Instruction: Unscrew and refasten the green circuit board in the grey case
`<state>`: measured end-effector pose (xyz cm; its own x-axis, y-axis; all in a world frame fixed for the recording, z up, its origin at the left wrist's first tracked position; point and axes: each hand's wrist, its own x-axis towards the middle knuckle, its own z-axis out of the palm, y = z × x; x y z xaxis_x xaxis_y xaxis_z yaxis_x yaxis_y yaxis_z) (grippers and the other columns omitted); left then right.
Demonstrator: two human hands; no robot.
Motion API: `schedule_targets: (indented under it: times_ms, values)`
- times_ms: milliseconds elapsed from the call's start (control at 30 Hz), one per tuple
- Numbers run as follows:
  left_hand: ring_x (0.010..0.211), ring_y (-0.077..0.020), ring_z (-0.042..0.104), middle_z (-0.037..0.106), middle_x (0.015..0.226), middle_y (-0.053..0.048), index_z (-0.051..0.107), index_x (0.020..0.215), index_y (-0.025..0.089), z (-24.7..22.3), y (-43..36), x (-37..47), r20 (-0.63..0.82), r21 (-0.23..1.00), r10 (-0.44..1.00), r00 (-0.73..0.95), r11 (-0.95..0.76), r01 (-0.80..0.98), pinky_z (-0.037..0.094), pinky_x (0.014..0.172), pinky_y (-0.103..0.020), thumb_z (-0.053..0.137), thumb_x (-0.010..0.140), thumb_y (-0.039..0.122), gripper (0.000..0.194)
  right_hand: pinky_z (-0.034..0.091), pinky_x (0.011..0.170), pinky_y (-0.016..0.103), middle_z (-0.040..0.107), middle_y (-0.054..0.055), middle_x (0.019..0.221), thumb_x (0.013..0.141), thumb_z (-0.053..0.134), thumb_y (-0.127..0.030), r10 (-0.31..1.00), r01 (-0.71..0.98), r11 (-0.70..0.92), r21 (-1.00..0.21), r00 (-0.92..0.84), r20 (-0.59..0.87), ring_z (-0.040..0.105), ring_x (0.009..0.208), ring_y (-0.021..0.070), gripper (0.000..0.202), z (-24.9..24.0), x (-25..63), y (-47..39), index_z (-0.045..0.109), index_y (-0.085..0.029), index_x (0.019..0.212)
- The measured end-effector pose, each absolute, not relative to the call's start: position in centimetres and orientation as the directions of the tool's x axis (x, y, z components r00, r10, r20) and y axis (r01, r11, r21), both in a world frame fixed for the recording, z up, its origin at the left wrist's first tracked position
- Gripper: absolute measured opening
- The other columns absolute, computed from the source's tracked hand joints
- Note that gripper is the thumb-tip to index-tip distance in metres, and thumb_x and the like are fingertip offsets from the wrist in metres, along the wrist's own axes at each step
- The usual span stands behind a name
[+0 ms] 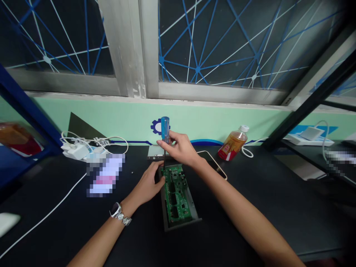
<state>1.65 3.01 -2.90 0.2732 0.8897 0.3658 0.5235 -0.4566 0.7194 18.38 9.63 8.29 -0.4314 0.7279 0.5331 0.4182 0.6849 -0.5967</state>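
Note:
A green circuit board sits in a dark metal case on the black table. My right hand is closed round the lower handle of a blue screwdriver, which stands upright with its shaft pointing down at the far left corner of the board. The exact spot under the tip is hard to make out. My left hand grips the left edge of the case near that corner, its thumb over the board's side.
Behind the case lies a flat metal panel. A drink bottle stands back right. Power strips with white cables and a blurred-out phone-like object are at left. One tiny part lies left of the case.

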Motion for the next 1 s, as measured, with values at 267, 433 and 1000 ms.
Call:
schedule_targets:
  times_ms: [267, 433, 1000]
  values:
    - [0.123, -0.0256, 0.056, 0.059, 0.131, -0.011, 0.05, 0.134, 0.021, -2.9, 3.5, 1.4, 0.384, 0.735, 0.889, 0.252, -0.459, 0.499, 0.044, 0.106, -0.043, 0.058, 0.091, 0.028, 0.044, 0.043, 0.066, 0.026, 0.06, 0.002, 0.078, 0.089, 0.057, -0.052, 0.718, 0.234, 0.627, -0.743, -0.545, 0.433, 0.055, 0.072, 0.0136, 0.036, 8.2, 18.9, 10.3, 0.061, -0.016, 0.091]
    - [0.122, -0.0247, 0.059, 0.062, 0.133, -0.011, 0.055, 0.134, 0.021, -1.8, 4.7, 1.5, 0.398, 0.806, 0.895, 0.2, -0.445, 0.391, 0.046, 0.105, -0.041, 0.055, 0.095, 0.034, 0.041, 0.051, 0.063, 0.025, 0.064, 0.004, 0.086, 0.091, 0.056, -0.05, 0.705, 0.108, 0.502, -0.858, -0.626, 0.334, 0.063, 0.081, 0.0154, 0.035, 8.2, 19.4, 10.8, 0.062, -0.016, 0.098]
    - [0.101, -0.0242, 0.071, 0.076, 0.105, -0.008, 0.072, 0.111, 0.017, -0.1, 5.9, 1.4, 0.304, 0.902, 0.917, 0.258, -0.364, 0.233, 0.054, 0.093, -0.035, 0.055, 0.095, 0.036, 0.03, 0.044, 0.059, 0.027, 0.061, 0.0, 0.073, 0.076, 0.069, -0.061, 0.815, 0.387, 0.558, -0.734, -0.423, 0.396, 0.058, 0.064, 0.0143, 0.047, 8.8, 19.4, 9.7, 0.056, -0.019, 0.092]
